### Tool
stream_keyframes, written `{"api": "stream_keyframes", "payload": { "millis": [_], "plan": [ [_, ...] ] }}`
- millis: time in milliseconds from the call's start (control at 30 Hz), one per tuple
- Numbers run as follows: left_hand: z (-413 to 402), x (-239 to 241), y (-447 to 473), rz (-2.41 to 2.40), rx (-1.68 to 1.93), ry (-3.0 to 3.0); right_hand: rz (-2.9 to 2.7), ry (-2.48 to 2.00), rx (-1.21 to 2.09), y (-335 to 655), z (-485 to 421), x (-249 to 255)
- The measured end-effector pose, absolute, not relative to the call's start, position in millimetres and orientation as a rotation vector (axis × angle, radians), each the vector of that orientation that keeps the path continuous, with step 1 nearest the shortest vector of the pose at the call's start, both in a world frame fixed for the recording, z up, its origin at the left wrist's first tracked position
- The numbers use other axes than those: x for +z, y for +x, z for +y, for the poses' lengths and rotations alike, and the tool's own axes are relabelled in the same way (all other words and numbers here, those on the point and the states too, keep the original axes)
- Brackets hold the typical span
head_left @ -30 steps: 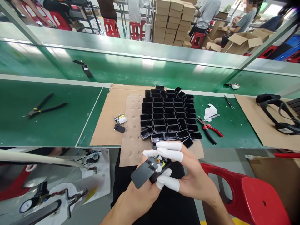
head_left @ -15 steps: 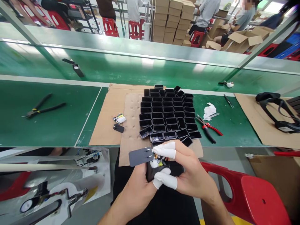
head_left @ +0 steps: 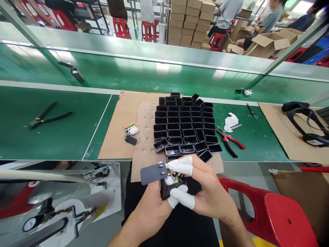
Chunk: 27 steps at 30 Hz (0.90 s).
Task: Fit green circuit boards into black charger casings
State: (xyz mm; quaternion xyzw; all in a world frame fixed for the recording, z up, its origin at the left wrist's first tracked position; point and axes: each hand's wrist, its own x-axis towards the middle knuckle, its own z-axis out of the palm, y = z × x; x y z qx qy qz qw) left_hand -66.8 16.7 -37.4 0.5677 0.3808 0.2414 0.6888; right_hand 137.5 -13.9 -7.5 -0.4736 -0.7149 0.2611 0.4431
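My left hand (head_left: 151,209) is closed around a black plastic charger case (head_left: 171,188), held over my lap at the table's front edge. Out of its open top shows a circuit board (head_left: 175,179) with white and yellow parts. A flat black plug plate (head_left: 151,174) with metal pins sticks out to the left beside the board. White finger cots cover several fingertips. My right hand (head_left: 205,188) pinches the board and case between its fingers and thumb; its fingertips hide part of the board. Just beyond my hands stand rows of open black cases (head_left: 185,120).
Cardboard (head_left: 115,137) lies under the cases, with a loose circuit board (head_left: 132,129) and plug plate (head_left: 130,140). Red-handled pliers (head_left: 228,139), tweezers (head_left: 252,111) and white scraps (head_left: 231,121) lie right; black pliers (head_left: 46,116) left. Behind runs a green belt (head_left: 144,80). A red stool (head_left: 288,216) stands right.
On the green belt, the black case with its plate and the board assembly at right have shifted left. My hands keep nearly the same hold; the view has moved slightly.
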Motion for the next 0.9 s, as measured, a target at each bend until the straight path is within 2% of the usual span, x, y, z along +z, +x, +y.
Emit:
{"api": "stream_keyframes", "payload": {
  "millis": [100, 300, 567, 800, 900],
  "plan": [
    [16, -47, -70, 0.948, 0.571, 1.493, -1.724, -1.179, 0.645, 133, -15, -10],
    [23, -49, -67, 0.904, 1.009, 1.91, -1.494, -1.18, 0.608, 113, -23, -28],
    [23, -47, -67, 0.964, 1.084, 2.178, -1.486, -1.1, 0.545, 104, -21, -28],
    [25, -52, -67, 1.048, 0.998, 1.889, -1.278, -1.06, 0.527, 120, -28, -17],
    [22, -46, -65, 0.994, 0.988, 1.68, -1.213, -1.017, 0.645, 119, -26, -13]
  ]
}}
